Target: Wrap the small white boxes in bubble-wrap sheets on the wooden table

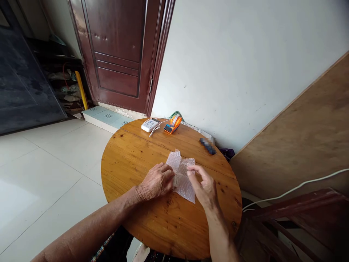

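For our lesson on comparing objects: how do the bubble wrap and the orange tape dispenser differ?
The bubble wrap is clear and crinkled; the tape dispenser is mainly orange and rigid-looking. The bubble wrap lies by the left hand and right hand; the tape dispenser sits near the far edge. Both rest on the table.

You have two hands in view, one left hand (158,181) and one right hand (205,185), at one round wooden table (128,160). You count one orange tape dispenser (174,125), one white corded box (148,126), one blurred dark bar (208,146), one maroon door (117,40), one yellow pole (81,89); crumpled bubble wrap (187,189) defies counting.
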Demonstrator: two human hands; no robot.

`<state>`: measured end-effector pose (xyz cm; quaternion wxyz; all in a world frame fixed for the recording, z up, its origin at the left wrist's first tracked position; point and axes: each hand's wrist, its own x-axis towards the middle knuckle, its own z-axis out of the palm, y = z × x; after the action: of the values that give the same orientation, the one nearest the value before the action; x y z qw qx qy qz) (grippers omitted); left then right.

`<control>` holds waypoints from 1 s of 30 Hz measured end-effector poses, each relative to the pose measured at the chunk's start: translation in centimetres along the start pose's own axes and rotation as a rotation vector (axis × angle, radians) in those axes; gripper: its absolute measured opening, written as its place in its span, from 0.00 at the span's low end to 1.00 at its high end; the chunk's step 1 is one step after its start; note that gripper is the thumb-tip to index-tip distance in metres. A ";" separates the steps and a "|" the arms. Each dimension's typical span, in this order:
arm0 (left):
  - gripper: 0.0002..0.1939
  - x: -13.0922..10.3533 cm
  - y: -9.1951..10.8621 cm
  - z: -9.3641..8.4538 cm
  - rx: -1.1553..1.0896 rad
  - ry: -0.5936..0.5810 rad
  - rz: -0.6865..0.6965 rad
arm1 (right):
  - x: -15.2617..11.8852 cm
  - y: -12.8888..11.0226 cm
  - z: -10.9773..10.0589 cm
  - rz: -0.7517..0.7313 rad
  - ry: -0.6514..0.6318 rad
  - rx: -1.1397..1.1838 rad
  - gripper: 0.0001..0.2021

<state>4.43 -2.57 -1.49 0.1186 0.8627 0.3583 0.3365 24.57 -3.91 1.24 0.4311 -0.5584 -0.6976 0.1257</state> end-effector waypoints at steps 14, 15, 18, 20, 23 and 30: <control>0.10 -0.3 0.0 0.9 0.044 0.063 0.055 | -3.4 1.5 -0.3 0.498 -0.084 -0.007 0.39; 0.10 -0.3 0.0 1.0 0.050 0.069 0.062 | -3.2 1.2 0.1 0.506 -0.076 0.049 0.39; 0.09 -0.2 -0.1 1.0 0.082 0.087 0.069 | -2.6 0.4 0.7 0.479 -0.028 0.188 0.38; 0.09 -0.2 -0.1 1.0 0.110 0.093 0.064 | -2.3 -0.3 0.8 0.445 0.002 0.215 0.36; 0.09 -0.1 -0.1 0.9 0.142 0.092 0.059 | -1.8 -1.5 1.1 0.393 0.010 0.241 0.32; 0.08 0.0 0.2 0.7 0.128 0.016 0.016 | -0.6 -2.4 3.4 0.391 -0.026 0.309 0.30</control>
<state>4.97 -2.69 -1.90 0.0576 0.8686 0.3731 0.3209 20.47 -4.19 0.53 0.4697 -0.6085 -0.5544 0.3189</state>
